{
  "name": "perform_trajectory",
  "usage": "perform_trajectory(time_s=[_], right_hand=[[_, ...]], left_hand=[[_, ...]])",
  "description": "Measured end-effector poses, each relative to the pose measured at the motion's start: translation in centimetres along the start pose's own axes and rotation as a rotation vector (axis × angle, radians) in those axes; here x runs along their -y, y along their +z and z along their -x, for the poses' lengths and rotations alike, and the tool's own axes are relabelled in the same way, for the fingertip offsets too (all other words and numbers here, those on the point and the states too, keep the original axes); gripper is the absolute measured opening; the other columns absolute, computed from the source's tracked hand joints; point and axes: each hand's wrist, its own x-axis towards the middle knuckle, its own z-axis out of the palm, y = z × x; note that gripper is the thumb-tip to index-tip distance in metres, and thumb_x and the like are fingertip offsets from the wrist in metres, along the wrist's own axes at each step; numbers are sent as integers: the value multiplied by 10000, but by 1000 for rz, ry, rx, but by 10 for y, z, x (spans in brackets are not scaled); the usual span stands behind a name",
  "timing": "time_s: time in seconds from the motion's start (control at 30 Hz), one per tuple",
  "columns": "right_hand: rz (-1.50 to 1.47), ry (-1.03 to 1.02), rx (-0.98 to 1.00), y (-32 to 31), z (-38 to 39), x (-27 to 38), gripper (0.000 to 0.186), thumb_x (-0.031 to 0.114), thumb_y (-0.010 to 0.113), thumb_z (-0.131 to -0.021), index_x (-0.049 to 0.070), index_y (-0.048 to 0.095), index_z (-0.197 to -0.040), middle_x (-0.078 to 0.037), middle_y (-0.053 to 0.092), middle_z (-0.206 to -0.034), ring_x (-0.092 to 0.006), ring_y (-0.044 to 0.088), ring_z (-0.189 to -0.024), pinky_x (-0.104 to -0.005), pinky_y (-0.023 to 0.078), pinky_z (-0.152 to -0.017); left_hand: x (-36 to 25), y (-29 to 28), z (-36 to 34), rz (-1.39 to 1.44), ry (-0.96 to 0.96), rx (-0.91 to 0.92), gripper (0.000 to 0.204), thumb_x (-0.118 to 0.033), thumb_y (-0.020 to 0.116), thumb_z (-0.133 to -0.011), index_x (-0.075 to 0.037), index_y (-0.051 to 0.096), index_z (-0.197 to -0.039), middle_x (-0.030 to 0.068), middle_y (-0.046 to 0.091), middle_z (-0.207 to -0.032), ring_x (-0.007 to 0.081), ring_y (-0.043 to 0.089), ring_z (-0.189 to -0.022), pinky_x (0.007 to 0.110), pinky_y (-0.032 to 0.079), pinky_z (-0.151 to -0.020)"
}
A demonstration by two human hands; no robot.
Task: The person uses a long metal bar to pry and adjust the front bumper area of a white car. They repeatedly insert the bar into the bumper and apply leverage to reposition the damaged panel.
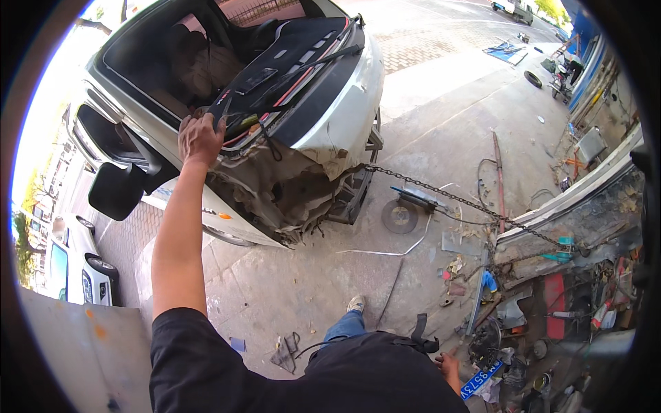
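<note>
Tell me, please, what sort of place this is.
Probably an outdoor vehicle repair yard: there is a white van with a torn front, a chain stretched from it, and scrap heaped nearby.

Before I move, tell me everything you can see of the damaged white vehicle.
The white vehicle stands at upper left, its front facing lower right. The near front corner is torn open, showing crumpled, brownish sheet metal; dark framing shows below. A black dashboard and side mirror are visible. A dark chain stretches from its front toward the right. The left hand rests at the near windscreen pillar's base; whether glass is fitted is unclear.
</note>
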Motion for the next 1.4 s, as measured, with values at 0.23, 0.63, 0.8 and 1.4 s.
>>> perform_trajectory(time_s=[0.23,0.63,0.8,1.4], right_hand=[[20,73,-2,9,21,-21,427,302,604,-1056,26,606,-1382,-179,722,-1161,-291,728,-872,-421,623,-715],[9,56,-47,17,26,-18,404,271,594,-1061,19,602,-1377,-171,724,-1109,-257,712,-808,-396,607,-680],[45,75,-70,14,24,-22,401,263,607,-1052,16,604,-1368,-167,724,-1094,-252,708,-789,-385,604,-648],[92,4,-46,27,15,-10,436,288,612,-1052,6,617,-1385,-164,722,-1120,-268,721,-814,-389,614,-674]], left_hand=[[-10,-6,-3,-107,-10,67,424,-446,598,-1053,-69,758,-945,193,786,-951,337,721,-1041,442,432,-1168],[-8,4,-2,-125,-61,41,458,-485,580,-1052,-89,792,-966,209,783,-970,363,713,-1051,449,497,-1064],[-4,8,-2,-128,-82,47,461,-496,578,-1050,-98,795,-965,196,784,-978,357,701,-1070,454,511,-1037],[1,11,-1,-87,-99,27,439,-479,589,-1046,-106,814,-992,198,795,-1007,382,698,-1177,455,502,-1098]])
